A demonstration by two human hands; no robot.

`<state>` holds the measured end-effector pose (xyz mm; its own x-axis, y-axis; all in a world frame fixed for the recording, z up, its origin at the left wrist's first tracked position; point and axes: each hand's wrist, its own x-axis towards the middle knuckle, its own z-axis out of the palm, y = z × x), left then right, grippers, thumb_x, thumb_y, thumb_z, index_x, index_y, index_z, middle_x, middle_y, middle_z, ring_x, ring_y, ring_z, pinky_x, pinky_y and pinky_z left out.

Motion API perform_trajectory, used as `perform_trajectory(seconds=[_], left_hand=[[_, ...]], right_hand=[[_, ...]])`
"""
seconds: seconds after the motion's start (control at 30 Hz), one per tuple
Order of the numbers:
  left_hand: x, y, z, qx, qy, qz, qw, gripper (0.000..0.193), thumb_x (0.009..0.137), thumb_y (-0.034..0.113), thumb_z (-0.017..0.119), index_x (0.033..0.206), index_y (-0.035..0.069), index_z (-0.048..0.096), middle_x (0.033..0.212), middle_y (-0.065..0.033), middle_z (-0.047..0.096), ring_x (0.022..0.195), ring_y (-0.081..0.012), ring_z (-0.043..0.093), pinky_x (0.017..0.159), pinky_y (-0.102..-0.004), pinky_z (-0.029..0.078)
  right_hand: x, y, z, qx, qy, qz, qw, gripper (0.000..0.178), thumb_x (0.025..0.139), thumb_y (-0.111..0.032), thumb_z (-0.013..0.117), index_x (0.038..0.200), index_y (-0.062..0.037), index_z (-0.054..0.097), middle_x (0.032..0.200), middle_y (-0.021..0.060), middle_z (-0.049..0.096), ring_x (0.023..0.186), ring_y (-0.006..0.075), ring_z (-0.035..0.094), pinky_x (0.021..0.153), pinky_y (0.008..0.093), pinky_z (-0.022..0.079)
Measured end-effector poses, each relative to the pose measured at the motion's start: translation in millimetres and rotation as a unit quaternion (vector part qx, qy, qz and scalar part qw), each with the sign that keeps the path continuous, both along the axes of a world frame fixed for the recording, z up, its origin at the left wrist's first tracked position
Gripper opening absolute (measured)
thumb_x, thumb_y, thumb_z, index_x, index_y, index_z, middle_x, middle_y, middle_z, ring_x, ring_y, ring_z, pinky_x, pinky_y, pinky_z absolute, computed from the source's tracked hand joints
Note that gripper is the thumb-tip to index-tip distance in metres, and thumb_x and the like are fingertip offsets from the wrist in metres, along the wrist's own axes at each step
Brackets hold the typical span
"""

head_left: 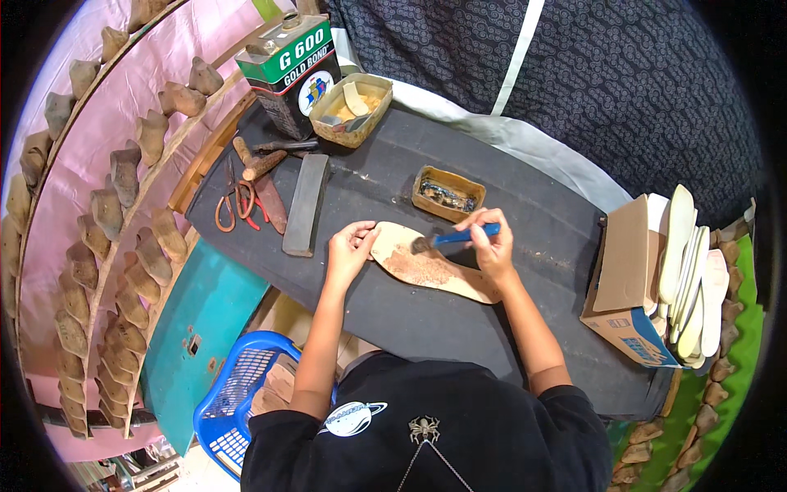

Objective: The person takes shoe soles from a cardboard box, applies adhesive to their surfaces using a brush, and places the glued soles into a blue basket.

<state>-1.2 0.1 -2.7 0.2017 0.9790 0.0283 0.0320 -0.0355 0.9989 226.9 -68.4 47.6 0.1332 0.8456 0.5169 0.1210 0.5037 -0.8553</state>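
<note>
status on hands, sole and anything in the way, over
Left hand steadying tan sole at its wide end. Right hand gripping blue-handled brush, bristles at sole. Sole's middle patchy brown. Small container just beyond, not blocking.

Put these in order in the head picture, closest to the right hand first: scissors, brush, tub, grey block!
1. Brush: held in the right hand.
2. Tub: just beyond that hand, slightly left.
3. Grey block: left of the left hand.
4. Scissors: farther left, past the block.
</note>
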Motion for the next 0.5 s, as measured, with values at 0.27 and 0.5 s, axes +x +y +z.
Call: perform_trajectory(seconds=[0.27, 0.5], left_hand=[[-2, 4, -6, 0.006, 0.006, 0.009, 1.000, 0.026, 0.076, 0.011, 0.060, 0.095, -0.006, 0.057, 0.068, -0.0029, 0.057, 0.054, -0.0035, 0.050, 0.045, -0.0169, 0.043], [0, 3, -6, 0.011, 0.005, 0.011, 1.000, 0.027, 0.076, 0.012, 0.060, 0.096, -0.006, 0.057, 0.067, -0.0026, 0.057, 0.054, -0.0031, 0.050, 0.046, -0.0170, 0.043]], right_hand=[[26, -5, 18, 0.036, -0.080, -0.022, 0.996, 0.016, 0.079, -0.014, 0.050, 0.072, -0.0033, 0.041, 0.061, 0.0046, 0.045, 0.053, 0.0113, 0.050, 0.049, 0.0227, 0.039], [-6, 14, 23, -0.019, 0.057, -0.048, 0.997, 0.016, 0.083, -0.019, 0.051, 0.081, -0.0051, 0.044, 0.065, 0.0049, 0.057, 0.053, 0.0052, 0.049, 0.046, 0.0174, 0.039]])
